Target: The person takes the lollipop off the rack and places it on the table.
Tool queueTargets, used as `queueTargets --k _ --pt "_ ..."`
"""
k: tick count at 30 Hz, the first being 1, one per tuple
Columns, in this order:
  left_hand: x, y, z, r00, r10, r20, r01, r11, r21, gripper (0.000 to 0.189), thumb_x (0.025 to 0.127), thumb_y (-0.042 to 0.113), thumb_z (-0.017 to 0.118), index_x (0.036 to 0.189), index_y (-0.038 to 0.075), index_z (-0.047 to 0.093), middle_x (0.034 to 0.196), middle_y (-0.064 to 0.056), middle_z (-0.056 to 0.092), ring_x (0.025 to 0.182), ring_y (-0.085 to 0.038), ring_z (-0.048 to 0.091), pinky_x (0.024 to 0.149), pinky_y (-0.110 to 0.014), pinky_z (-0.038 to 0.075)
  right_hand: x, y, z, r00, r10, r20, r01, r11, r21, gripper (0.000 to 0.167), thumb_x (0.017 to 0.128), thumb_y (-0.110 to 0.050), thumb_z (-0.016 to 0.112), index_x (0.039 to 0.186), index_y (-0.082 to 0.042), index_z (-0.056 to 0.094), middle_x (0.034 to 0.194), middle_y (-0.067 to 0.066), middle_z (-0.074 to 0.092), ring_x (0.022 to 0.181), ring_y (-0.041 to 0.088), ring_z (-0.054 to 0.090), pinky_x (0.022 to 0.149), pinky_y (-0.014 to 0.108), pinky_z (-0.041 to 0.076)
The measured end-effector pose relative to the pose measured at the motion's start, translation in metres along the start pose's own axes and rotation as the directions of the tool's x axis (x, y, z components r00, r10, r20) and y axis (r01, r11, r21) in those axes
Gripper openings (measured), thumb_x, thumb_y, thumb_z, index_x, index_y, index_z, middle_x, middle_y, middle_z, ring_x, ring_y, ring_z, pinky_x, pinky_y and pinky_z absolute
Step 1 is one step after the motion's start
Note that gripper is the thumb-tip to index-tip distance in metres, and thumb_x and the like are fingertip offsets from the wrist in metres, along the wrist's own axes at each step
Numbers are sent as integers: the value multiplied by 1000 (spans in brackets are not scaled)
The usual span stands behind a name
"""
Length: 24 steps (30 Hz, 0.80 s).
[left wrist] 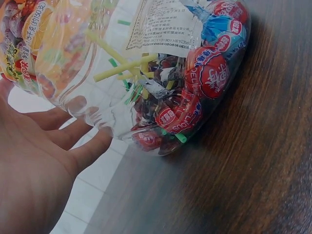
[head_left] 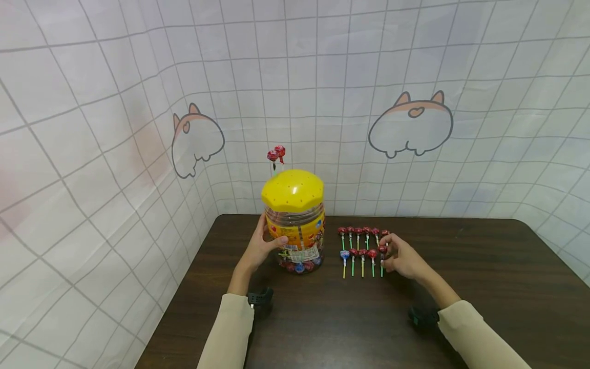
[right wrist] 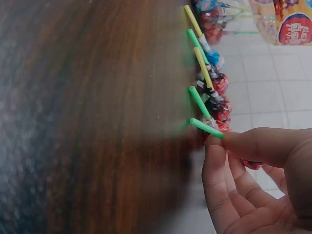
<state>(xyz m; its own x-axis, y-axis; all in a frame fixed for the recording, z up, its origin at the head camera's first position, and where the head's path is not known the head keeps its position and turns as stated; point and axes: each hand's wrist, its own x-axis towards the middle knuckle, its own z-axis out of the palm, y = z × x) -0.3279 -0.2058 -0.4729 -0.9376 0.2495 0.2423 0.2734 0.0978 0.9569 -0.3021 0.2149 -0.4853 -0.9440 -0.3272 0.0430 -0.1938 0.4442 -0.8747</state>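
Observation:
A clear plastic jar (head_left: 295, 236) with a yellow lid (head_left: 293, 190) stands on the table, lollipops visible in its lower part. My left hand (head_left: 259, 247) holds it from the left, thumb across the front and fingers curved around the far side. In the left wrist view the left hand (left wrist: 44, 156) lies against the clear wall. To the right of the jar are two rows of lollipops. My right hand (head_left: 402, 258) pinches a lollipop (head_left: 382, 249) at the right end of the front row; its green stick (right wrist: 204, 127) pokes out between thumb and forefinger in the right wrist view.
At the left end of the front row is a blue-wrapped lollipop (head_left: 344, 254); the others are dark red. Two red lollipops (head_left: 276, 152) stick up behind the jar's lid. A white gridded cloth (head_left: 350, 102) hangs close behind the dark wooden table (head_left: 341, 323).

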Motion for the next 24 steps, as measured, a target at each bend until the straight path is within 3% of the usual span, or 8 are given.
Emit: queueTargets --k 5,12,24 --pt "1 -1 0 1000 0 2 0 1000 -7 97 88 45 80 160 45 16 156 -9 39 143 -37 38 111 -64 43 1 3 -1 1000 -6 15 6 999 -36 49 90 5 70 132 1 45 100 22 55 74 23 63 67 37 59" --pt "1 0 0 1000 7 6 -7 1000 -18 95 89 41 79 161 44 16 157 -8 39 143 -36 39 112 -62 43 3 7 -3 1000 0 10 1 991 -137 46 92 0 71 132 0 49 103 21 59 64 20 58 56 34 48" --pt "0 0 0 1000 7 5 -7 1000 -11 96 88 45 79 161 43 16 158 -8 38 144 -36 38 113 -64 41 5 8 -2 999 43 -23 -47 975 -217 42 88 -6 78 126 -6 58 102 17 61 64 18 56 56 35 48"
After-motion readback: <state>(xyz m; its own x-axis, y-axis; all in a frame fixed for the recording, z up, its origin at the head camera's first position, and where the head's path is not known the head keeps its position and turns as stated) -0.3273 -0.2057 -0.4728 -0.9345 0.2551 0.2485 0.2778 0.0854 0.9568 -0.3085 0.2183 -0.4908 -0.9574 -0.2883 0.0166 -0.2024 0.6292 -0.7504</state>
